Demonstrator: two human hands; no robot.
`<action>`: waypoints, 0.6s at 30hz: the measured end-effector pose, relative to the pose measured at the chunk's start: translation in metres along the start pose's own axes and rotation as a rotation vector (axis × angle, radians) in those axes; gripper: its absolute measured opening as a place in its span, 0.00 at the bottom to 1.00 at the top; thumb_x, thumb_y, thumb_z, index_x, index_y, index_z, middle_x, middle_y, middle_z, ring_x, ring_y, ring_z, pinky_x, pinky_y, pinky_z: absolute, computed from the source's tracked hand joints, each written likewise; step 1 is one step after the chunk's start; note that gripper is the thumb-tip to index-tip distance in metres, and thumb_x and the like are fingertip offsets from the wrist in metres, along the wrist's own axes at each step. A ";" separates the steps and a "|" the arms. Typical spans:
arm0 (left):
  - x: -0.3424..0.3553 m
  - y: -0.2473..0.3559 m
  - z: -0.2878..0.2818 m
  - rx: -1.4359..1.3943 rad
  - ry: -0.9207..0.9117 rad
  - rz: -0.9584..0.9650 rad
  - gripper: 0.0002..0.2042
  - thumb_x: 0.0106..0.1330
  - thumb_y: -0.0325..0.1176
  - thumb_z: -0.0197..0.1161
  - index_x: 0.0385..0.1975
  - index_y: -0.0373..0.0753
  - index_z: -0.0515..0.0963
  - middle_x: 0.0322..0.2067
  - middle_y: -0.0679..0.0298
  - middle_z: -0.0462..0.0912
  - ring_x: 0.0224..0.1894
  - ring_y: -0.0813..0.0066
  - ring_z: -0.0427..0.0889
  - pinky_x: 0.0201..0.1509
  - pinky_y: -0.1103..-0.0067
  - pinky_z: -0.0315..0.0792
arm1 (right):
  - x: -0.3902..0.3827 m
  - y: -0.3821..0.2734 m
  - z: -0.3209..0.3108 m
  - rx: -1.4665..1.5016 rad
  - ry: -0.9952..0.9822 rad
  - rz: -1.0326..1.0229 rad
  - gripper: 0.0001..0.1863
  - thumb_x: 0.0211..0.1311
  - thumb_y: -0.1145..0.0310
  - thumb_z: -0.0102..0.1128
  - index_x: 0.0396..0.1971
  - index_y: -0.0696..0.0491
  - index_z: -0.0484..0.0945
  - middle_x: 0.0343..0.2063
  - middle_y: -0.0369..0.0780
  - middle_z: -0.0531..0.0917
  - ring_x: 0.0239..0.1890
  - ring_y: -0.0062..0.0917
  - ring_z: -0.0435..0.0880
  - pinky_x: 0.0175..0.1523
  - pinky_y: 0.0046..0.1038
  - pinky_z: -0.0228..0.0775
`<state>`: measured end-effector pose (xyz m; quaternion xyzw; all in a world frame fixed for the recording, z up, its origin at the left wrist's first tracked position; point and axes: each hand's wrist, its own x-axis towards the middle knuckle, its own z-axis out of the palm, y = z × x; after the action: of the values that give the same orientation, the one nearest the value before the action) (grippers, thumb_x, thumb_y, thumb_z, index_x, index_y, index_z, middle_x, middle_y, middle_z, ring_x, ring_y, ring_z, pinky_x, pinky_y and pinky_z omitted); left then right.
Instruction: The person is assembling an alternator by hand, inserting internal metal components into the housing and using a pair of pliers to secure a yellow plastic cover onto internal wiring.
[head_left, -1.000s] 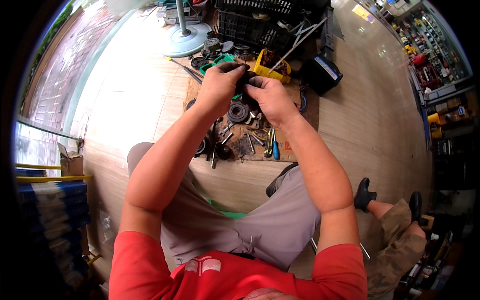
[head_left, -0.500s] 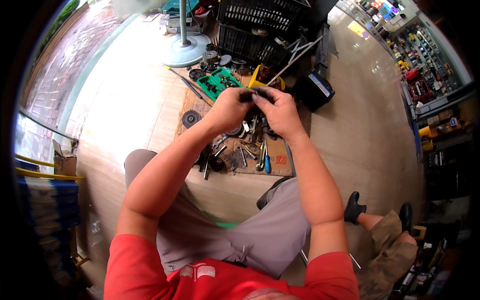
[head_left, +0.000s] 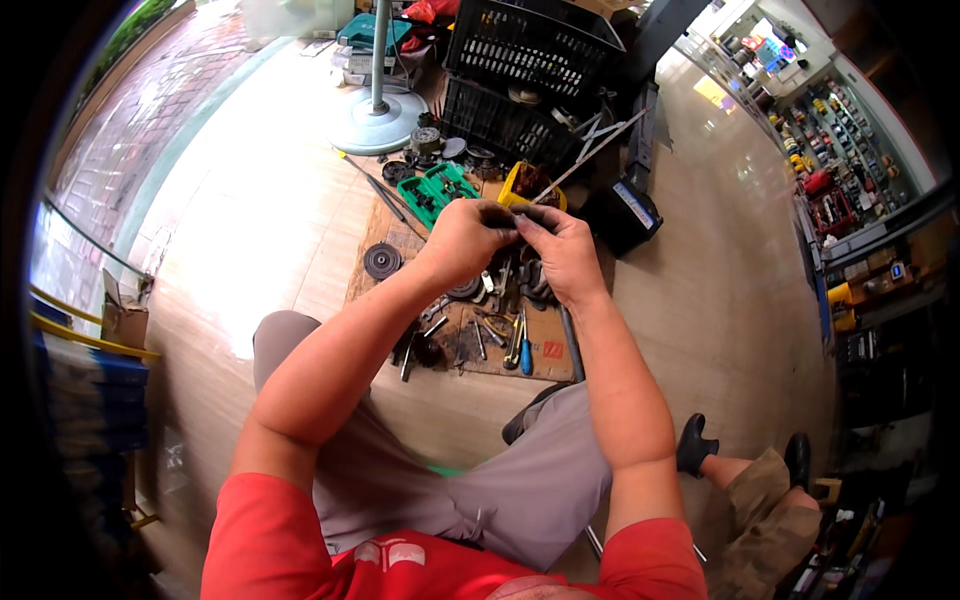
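My left hand (head_left: 478, 236) and my right hand (head_left: 560, 243) meet fingertip to fingertip above the cardboard. Both are closed in a pinch with blackened fingers; whatever lies between them is too small or hidden to make out. Beneath them a stained cardboard sheet (head_left: 470, 352) carries loose tools and metal parts. A blue-handled screwdriver (head_left: 527, 357) lies near its front edge, beside pliers (head_left: 513, 346). A round dark disc (head_left: 382, 260) rests at the left. Just beyond my hands are an open green tool case (head_left: 425, 205) and a yellow container (head_left: 517, 182) holding brownish parts.
Black crates (head_left: 530, 50) are stacked at the back. A pole on a round grey base (head_left: 375, 122) stands back left. A black box-shaped battery (head_left: 622, 217) sits to the right. Another person's legs (head_left: 768, 495) extend in at lower right. Blue boxes (head_left: 100, 400) line the left.
My hands stay pinched together, with only a slight shift of the fingers. The whole scene sits a little lower in the picture, as the view has tilted slightly.
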<state>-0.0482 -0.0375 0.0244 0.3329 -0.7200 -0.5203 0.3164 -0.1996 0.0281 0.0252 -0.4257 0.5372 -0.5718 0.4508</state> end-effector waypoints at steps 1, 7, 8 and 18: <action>-0.001 0.000 -0.001 -0.018 0.031 -0.003 0.10 0.59 0.29 0.65 0.36 0.28 0.81 0.30 0.52 0.85 0.31 0.71 0.84 0.38 0.77 0.76 | -0.001 -0.002 0.001 0.032 -0.006 0.005 0.10 0.63 0.71 0.62 0.42 0.59 0.81 0.33 0.33 0.83 0.30 0.12 0.78 0.35 0.15 0.70; -0.008 0.007 0.002 -0.027 0.058 0.181 0.06 0.58 0.25 0.65 0.33 0.31 0.81 0.28 0.56 0.84 0.30 0.73 0.83 0.37 0.77 0.75 | 0.001 -0.003 -0.012 0.263 -0.091 0.121 0.09 0.61 0.72 0.63 0.41 0.56 0.81 0.32 0.34 0.84 0.30 0.15 0.79 0.33 0.17 0.71; -0.009 0.007 0.001 -0.007 0.042 0.209 0.06 0.58 0.24 0.65 0.33 0.32 0.81 0.28 0.57 0.84 0.30 0.76 0.82 0.37 0.78 0.74 | 0.000 -0.004 -0.013 0.299 -0.106 0.143 0.09 0.60 0.73 0.63 0.41 0.56 0.81 0.32 0.34 0.84 0.30 0.16 0.80 0.33 0.18 0.71; -0.010 0.004 0.001 0.051 0.066 0.398 0.05 0.56 0.24 0.66 0.32 0.33 0.81 0.27 0.55 0.81 0.30 0.63 0.83 0.36 0.75 0.75 | -0.001 -0.008 -0.023 0.477 -0.218 0.241 0.11 0.60 0.76 0.62 0.43 0.57 0.81 0.36 0.37 0.85 0.35 0.23 0.83 0.37 0.28 0.79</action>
<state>-0.0438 -0.0285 0.0273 0.2086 -0.7738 -0.4179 0.4279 -0.2220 0.0350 0.0317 -0.2999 0.3827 -0.5751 0.6580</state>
